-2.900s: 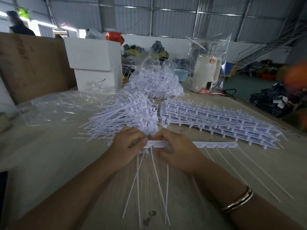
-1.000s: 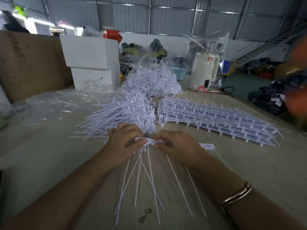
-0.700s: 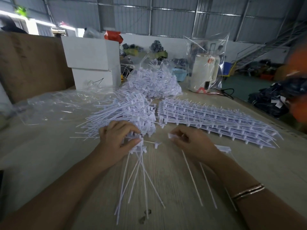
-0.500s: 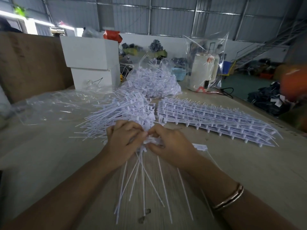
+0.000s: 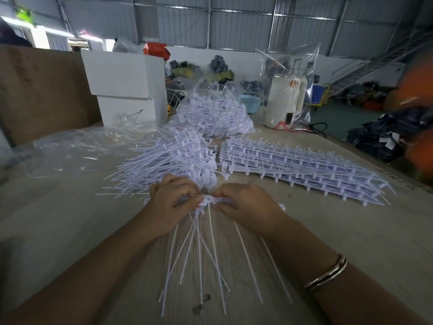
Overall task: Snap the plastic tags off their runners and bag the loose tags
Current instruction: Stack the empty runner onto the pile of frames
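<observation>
- Corrugated metal walls close off a workshop behind a pale wooden tabletop (image 5: 351, 231).
- Left hand (image 5: 172, 201) has its fingers curled round a bunch of loose tags (image 5: 199, 249), whose thin tails fan toward the camera across the tabletop.
- Right hand (image 5: 248, 204) pinches a short runner strip (image 5: 210, 200) that sits between the 2 hands, thumbs nearly touching.
- Right wrist wears a metal bangle (image 5: 326, 279).
- Just beyond the left hand lies a heap of snapped tags (image 5: 168, 160); right of it, a flat stack of uncut runners (image 5: 300, 165).
- Farther back, a clear bag of tags (image 5: 215, 113), empty clear bags (image 5: 77, 148) at left, white boxes (image 5: 126, 87) and a bagged white kettle (image 5: 287, 102).
</observation>
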Tool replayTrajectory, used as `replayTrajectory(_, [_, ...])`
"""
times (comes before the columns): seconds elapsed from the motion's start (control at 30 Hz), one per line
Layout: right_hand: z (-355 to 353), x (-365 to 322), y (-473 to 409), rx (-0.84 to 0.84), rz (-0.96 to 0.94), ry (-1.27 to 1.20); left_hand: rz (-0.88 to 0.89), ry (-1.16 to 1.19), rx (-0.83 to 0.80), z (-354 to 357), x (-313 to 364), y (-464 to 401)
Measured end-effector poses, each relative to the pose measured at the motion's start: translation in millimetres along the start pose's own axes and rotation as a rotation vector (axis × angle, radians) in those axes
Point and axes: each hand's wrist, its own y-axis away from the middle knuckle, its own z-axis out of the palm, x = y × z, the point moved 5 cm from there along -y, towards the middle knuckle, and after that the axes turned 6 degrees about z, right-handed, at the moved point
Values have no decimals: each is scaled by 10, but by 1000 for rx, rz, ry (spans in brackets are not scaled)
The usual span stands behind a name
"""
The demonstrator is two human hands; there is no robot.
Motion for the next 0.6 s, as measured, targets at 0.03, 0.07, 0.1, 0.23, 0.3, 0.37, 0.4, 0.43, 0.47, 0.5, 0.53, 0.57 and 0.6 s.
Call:
replayTrajectory(0.03, [4,8,-5,-2,10,-14,15,-5,0,-11,13,-9])
replayTrajectory(0.07, [8,17,-11,-15,21,-44,39,-14,1,-28,31,-18])
replayTrajectory(0.1, [-7,46,-15,-27,43,-87,72,-30,3,-47,52,-21])
replayTrajectory(0.23, [-186,318,39,10,179,-191,135,-87,33,-123,-11,34])
replayTrajectory(0.3, [-195,335,67,4,174,-145,89,-147,51,-144,-62,43])
replayTrajectory(0.37, [-131,208,46,-14,146,-129,63,-245,74,-127,-48,18])
replayTrajectory(0.4, [-92,106,24,-7,116,-124,59,-267,84,-107,-21,0])
replayTrajectory(0.43, [-60,3,-4,8,81,-120,59,-255,89,-83,8,-18])
replayTrajectory(0.47, [-36,-86,-30,27,51,-119,59,-214,83,-55,35,-35])
replayTrajectory(0.5, [-19,-157,-47,46,31,-125,53,-158,62,-22,53,-43])
replayTrajectory(0.53, [-11,-206,-56,61,17,-132,40,-92,31,12,65,-46])
replayTrajectory(0.57, [-13,-232,-56,68,3,-137,30,-28,3,38,73,-47])
replayTrajectory(0.6, [-24,-231,-50,67,-8,-141,30,18,-10,52,76,-52])
